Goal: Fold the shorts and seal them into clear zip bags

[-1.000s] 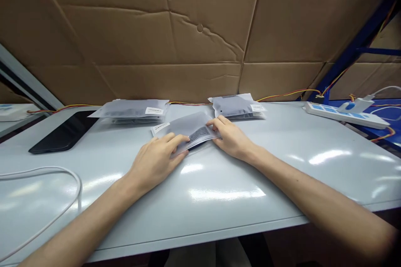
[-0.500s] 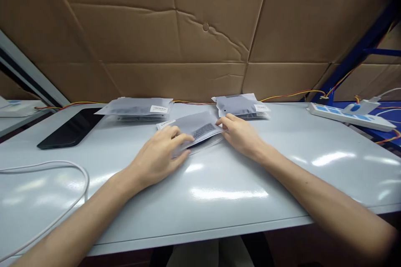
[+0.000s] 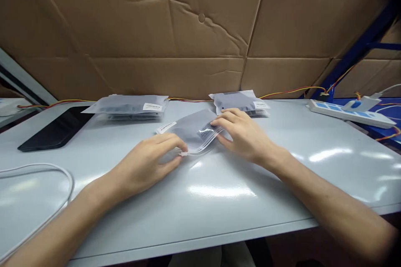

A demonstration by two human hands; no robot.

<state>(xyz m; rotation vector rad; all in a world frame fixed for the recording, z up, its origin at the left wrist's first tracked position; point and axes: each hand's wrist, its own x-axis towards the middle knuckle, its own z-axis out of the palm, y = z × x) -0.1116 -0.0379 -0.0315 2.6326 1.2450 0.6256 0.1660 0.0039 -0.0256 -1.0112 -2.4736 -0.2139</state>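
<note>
A frosted zip bag point(image 3: 191, 129) with a white label at its far left corner and a dark printed patch lies on the table between my hands. My left hand point(image 3: 150, 158) pinches the small white slider at the near left end of the bag's zip edge, thumb below and fingers above. With fingers on top and thumb under the edge, my right hand point(image 3: 242, 135) grips the bag's right side. The zip edge bends upward toward the right hand. What the bag holds cannot be made out.
Behind lie a left stack of frosted bags point(image 3: 125, 105) and a right stack of bags point(image 3: 236, 102). A black phone point(image 3: 58, 127) and a white cable point(image 3: 67, 175) are at left. A power strip point(image 3: 351, 113) sits at right. A cardboard wall point(image 3: 156, 29) closes off the back.
My left hand has closed on the slider at the bag's near left corner. My right hand has wrapped further around the right side, and the bag's open-looking near edge now lies pressed together.
</note>
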